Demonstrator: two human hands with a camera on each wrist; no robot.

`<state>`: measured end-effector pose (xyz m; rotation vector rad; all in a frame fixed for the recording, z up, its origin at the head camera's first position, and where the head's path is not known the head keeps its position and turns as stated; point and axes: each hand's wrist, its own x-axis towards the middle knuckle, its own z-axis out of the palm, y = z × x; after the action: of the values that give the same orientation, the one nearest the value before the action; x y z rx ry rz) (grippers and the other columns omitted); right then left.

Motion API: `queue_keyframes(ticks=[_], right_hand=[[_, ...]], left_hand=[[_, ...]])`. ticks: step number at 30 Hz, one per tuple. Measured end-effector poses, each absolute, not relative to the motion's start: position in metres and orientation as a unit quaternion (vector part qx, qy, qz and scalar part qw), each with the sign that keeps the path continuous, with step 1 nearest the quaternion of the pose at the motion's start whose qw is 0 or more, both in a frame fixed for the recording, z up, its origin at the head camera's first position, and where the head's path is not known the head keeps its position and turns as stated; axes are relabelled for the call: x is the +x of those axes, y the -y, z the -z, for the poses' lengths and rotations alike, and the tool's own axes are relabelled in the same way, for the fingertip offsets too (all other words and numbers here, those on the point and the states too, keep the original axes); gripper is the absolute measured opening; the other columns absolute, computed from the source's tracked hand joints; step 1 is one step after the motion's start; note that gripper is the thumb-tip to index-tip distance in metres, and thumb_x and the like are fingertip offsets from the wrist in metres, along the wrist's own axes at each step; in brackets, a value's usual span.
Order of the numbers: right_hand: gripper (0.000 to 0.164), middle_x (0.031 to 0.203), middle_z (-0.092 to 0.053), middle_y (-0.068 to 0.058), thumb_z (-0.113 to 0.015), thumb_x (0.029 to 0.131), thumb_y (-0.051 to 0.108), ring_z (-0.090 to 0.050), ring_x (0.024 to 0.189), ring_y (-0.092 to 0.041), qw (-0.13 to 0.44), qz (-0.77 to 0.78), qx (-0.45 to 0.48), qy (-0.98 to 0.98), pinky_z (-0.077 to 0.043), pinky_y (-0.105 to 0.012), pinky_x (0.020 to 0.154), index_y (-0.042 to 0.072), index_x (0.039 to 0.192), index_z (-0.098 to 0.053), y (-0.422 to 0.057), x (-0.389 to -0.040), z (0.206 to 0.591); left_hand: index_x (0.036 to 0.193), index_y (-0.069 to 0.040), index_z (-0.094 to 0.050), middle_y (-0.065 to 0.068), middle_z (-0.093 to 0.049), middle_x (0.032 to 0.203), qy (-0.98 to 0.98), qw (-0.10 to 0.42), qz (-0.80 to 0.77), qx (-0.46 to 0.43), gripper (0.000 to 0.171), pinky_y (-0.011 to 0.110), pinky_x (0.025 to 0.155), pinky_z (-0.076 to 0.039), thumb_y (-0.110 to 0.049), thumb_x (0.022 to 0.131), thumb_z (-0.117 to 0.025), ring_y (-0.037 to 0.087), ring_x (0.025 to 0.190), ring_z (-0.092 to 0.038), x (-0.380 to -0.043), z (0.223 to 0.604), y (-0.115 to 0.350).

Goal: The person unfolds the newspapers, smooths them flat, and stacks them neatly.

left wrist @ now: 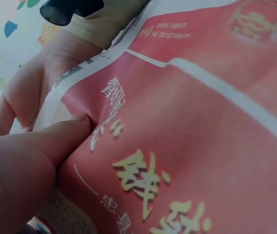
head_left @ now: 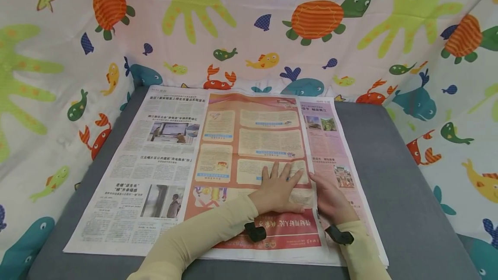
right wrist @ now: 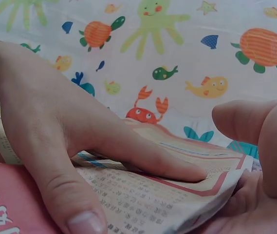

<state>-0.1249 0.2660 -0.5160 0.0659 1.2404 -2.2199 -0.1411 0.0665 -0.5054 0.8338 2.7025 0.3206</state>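
A newspaper (head_left: 167,150) lies spread out, with an orange and red page (head_left: 268,141) folded over its middle. My left hand (head_left: 275,192) presses flat on that page, fingers spread. In the right wrist view the left hand (right wrist: 65,117) has its thumb and a finger straight on the print. My right hand (head_left: 335,198) is at the right edge of the folded page, turned on its side. Its thumb (right wrist: 248,119) stands raised apart from the paper, and its other fingers are partly hidden behind the lifted edge. In the left wrist view the page (left wrist: 187,131) bulges near the left thumb (left wrist: 65,136).
Beneath the newspaper is a dark grey table (head_left: 404,185). A white cloth (head_left: 249,20) printed with sea animals hangs at the back and both sides. Black wrist cameras sit on both beige sleeves (head_left: 202,237).
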Motion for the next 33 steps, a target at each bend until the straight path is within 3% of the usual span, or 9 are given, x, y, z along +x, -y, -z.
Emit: queue_keyframes(ticks=[11, 19, 22, 28, 33], right_hand=[[0.030, 0.129, -0.067, 0.004, -0.030, 0.113, 0.022, -0.066, 0.119, -0.010, 0.287, 0.848, -0.030, -0.446, -0.056, -0.033, 0.100, 0.017, 0.141, -0.041, -0.265, -0.129, 0.523], [0.030, 0.126, -0.069, 0.003, -0.027, 0.114, 0.023, -0.068, 0.115, -0.009, 0.280, 0.858, -0.031, -0.429, -0.057, -0.031, 0.097, 0.016, 0.138, -0.044, -0.265, -0.130, 0.524], [0.032, 0.126, -0.068, 0.004, -0.031, 0.113, 0.024, -0.067, 0.115, -0.010, 0.280, 0.854, -0.007, -0.439, -0.057, -0.032, 0.097, 0.016, 0.144, -0.035, -0.264, -0.130, 0.523], [0.060, 0.128, -0.066, 0.004, -0.034, 0.111, 0.012, -0.068, 0.116, -0.014, 0.289, 0.823, 0.015, -0.489, -0.058, -0.037, 0.096, 0.012, 0.162, -0.003, -0.264, -0.130, 0.522], [0.066, 0.123, -0.071, 0.003, -0.041, 0.108, 0.005, -0.072, 0.110, -0.016, 0.279, 0.796, 0.012, -0.537, -0.061, -0.038, 0.090, 0.006, 0.163, -0.004, -0.263, -0.131, 0.524]], left_hand=[[0.165, -0.032, -0.014, 0.004, -0.014, 0.174, -0.934, 0.141, -0.132, 0.300, 0.102, 0.070, 0.121, -0.018, -0.072, 0.086, -0.064, 0.043, 0.158, -0.012, -0.144, 0.505, -0.060], [0.166, -0.023, -0.015, 0.002, -0.024, 0.171, -0.912, 0.163, -0.230, 0.298, 0.101, 0.069, 0.123, -0.013, -0.061, 0.088, -0.068, 0.044, 0.158, -0.016, -0.148, 0.502, -0.050], [0.165, -0.021, -0.018, 0.003, -0.033, 0.168, -0.898, 0.173, -0.284, 0.287, 0.100, 0.065, 0.125, -0.011, -0.055, 0.087, -0.070, 0.041, 0.158, -0.018, -0.151, 0.502, -0.046], [0.165, -0.026, -0.017, 0.005, -0.042, 0.163, -0.890, 0.184, -0.311, 0.279, 0.095, 0.057, 0.128, -0.013, -0.052, 0.090, -0.069, 0.032, 0.159, -0.023, -0.155, 0.500, -0.036], [0.165, -0.025, -0.020, 0.004, -0.043, 0.162, -0.888, 0.181, -0.313, 0.284, 0.091, 0.058, 0.128, -0.015, -0.049, 0.092, -0.068, 0.034, 0.157, -0.026, -0.155, 0.497, -0.036]])
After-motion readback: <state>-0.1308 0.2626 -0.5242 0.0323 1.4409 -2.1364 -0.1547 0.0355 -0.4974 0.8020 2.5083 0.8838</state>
